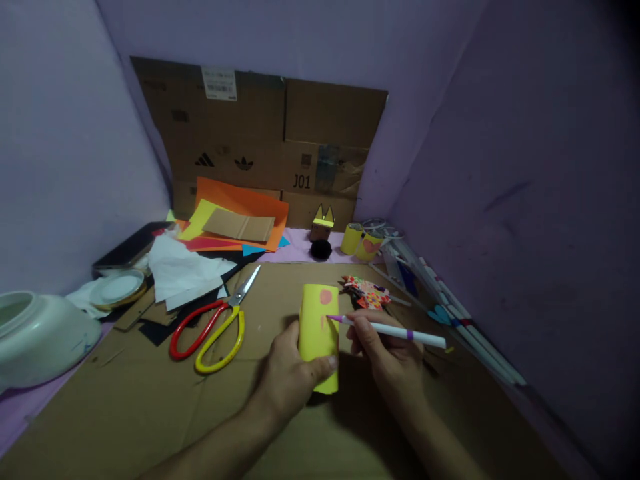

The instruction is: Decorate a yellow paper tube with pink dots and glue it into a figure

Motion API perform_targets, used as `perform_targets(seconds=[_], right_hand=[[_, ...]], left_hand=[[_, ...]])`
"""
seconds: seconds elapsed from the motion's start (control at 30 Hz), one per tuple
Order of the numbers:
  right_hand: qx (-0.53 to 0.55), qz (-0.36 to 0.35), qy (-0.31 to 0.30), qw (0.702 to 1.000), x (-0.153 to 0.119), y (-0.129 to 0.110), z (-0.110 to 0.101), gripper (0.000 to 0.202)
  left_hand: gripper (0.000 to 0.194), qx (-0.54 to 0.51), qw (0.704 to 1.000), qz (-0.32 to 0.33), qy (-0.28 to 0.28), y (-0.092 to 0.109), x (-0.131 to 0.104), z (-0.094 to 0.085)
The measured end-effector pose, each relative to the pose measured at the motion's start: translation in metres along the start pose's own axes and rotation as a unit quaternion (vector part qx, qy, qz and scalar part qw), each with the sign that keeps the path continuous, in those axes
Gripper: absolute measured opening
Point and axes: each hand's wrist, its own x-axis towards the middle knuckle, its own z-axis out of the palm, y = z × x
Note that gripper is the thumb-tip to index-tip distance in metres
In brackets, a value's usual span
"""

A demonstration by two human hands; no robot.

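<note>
A yellow paper-covered tube (314, 327) is gripped in my left hand (295, 367), the thumb lying across its lower front. Near the tube's top is a filled pinkish-orange heart, and fainter marks show below it. My right hand (393, 357) pinches a white marker (405, 332) with a purple tip and band. The marker's tip meets the front of the tube at the faint marks, or hovers just over it; I cannot tell which. Left of the tube, scissors (227, 327) with one red and one yellow handle lie with their blades close together. A floral-patterned piece (367, 292) lies behind my right hand.
Cardboard (150, 407) covers the work surface. A larger cardboard sheet (250, 127) leans on the back wall. Coloured paper (240, 200), white tissue (185, 270) and a pale ceramic bowl (50, 340) sit left. Yellow rolls (352, 239) stand behind; several markers (470, 327) line the right wall.
</note>
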Motion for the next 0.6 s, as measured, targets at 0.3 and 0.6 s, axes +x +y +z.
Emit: perform_targets(seconds=[0.3, 0.6], right_hand=[[0.011, 0.008, -0.008, 1.000, -0.0010, -0.0008, 0.0006, 0.017], [0.024, 0.004, -0.009, 1.000, -0.0016, -0.0001, 0.0015, 0.015]], left_hand=[[0.043, 0.006, 1.000, -0.001, -0.001, 0.0005, -0.0005, 0.0005], [0.044, 0.005, 1.000, -0.003, -0.008, -0.0009, -0.0003, 0.0003]])
